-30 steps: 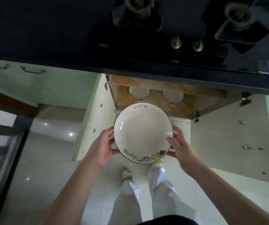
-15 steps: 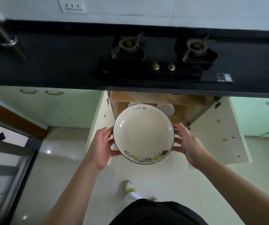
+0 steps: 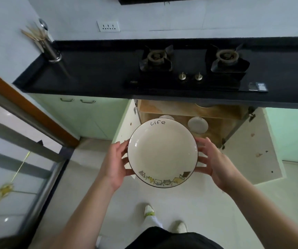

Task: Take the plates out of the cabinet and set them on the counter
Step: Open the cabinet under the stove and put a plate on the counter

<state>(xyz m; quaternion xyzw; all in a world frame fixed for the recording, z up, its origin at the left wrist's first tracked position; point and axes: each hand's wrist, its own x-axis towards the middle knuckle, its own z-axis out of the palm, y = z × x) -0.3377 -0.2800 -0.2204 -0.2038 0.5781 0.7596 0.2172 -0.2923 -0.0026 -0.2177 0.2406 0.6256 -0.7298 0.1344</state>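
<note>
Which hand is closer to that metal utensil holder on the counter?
Left. The left hand grips the plate on the side toward the utensil holder, which stands far up-left. The right hand holds the opposite rim, farther away.

Held a plate (image 3: 162,151) between left hand (image 3: 115,163) and right hand (image 3: 216,163), before open cabinet (image 3: 207,123), below black surface (image 3: 99,74).
</note>
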